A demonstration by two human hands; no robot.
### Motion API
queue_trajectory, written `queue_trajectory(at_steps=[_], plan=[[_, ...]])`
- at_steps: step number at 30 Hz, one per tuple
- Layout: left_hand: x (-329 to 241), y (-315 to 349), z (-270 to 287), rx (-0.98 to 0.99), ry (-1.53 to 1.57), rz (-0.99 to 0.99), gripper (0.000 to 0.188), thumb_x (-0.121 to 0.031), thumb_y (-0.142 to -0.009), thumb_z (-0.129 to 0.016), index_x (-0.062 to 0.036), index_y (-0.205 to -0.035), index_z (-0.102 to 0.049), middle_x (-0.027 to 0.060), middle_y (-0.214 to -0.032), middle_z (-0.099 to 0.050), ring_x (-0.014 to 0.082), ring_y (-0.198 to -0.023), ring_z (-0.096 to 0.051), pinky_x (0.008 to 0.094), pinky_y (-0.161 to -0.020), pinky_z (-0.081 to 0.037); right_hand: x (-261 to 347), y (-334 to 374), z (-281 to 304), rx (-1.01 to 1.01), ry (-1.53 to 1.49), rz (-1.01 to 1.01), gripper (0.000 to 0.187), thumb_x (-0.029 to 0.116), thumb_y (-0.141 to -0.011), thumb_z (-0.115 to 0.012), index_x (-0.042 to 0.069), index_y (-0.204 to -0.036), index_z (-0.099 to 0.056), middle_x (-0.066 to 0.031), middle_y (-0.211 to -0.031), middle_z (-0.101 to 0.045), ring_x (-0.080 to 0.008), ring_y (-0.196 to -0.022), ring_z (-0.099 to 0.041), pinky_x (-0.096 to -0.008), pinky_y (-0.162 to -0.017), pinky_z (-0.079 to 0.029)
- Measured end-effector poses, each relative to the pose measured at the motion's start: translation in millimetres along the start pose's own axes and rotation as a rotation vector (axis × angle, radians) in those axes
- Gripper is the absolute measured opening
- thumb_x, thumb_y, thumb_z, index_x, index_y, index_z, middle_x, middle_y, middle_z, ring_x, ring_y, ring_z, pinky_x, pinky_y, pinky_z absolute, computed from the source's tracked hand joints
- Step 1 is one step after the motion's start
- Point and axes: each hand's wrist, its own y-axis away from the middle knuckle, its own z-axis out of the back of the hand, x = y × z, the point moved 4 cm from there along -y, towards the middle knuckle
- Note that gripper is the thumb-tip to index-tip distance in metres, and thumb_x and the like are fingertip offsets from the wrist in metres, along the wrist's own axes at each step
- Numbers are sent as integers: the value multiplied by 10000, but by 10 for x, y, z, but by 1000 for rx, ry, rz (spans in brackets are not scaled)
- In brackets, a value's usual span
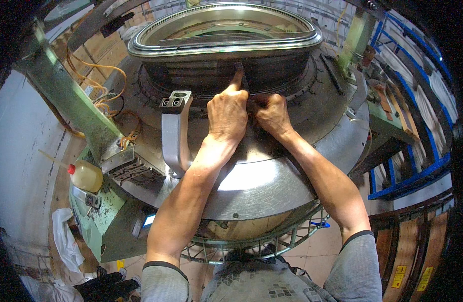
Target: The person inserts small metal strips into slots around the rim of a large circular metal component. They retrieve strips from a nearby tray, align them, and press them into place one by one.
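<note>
In front of me stands a round machine cylinder with a dark ribbed wall (191,72) and a shiny metal rim (226,49). My left hand (228,116) is against this wall, its index finger stretched upward along it and the other fingers curled in. A narrow dark shape shows beside that finger; I cannot tell what it is. Close to its right, my right hand (273,117) is closed at the foot of the wall, knuckles up. Whatever its fingers grip is hidden in shadow. Beneath both hands lies a broad steel ring plate (261,186).
A grey metal bracket (175,133) rises left of my left forearm. Green posts (70,100) flank the machine, with orange cables (103,68). A bottle with a red cap (88,176) stands at left. Blue racks (412,186) are on the right. A dark bar (332,74) lies on the plate.
</note>
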Motion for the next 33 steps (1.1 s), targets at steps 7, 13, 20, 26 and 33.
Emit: queue_trajectory(at_steps=[7, 13, 20, 26, 33], plan=[[-15, -1, 17, -8, -1, -12, 105, 6, -721, -695, -49, -808, -714, 133, -1377, -625, 395, -936, -709, 457, -787, -599, 16, 4, 12, 14, -61, -81, 207, 188, -835, -698, -7, -881, -752, -245, -833, -724, -286, -713, -743, -408, -667, -555], [-41, 0, 46, -25, 5, -44, 72, -7, -790, -626, -4, -780, -697, 165, -1366, -622, 398, -863, -719, 461, -763, -603, 22, 1, 17, 15, -36, -50, 200, 176, -820, -695, -8, -876, -751, -244, -825, -719, -284, -700, -739, -406, -654, -552], [-34, -1, 26, 19, -38, -23, 119, -15, -826, -592, 12, -771, -694, 199, -1349, -623, 401, -833, -725, 465, -737, -606, 28, -6, 5, -2, 46, 37, 178, 144, -909, -681, -19, -926, -752, -111, -670, -708, -100, -596, -623, -317, -546, -503], [-21, -10, 38, -33, 27, -27, 49, -6, -739, -680, -30, -782, -682, 180, -1127, -695, 421, -873, -696, 503, -761, -579, 56, 9, 27, 11, -39, -97, 182, 158, -806, -691, -5, -861, -752, -243, -797, -711, -276, -653, -718, -397, -631, -544], [-39, -4, 38, -25, -9, -46, 62, -14, -798, -627, 10, -770, -677, 187, -1238, -652, 406, -835, -717, 478, -725, -595, 110, 9, 43, 19, -32, -85, 189, 157, -799, -697, -9, -869, -754, -243, -797, -712, -275, -655, -721, -397, -636, -547]])
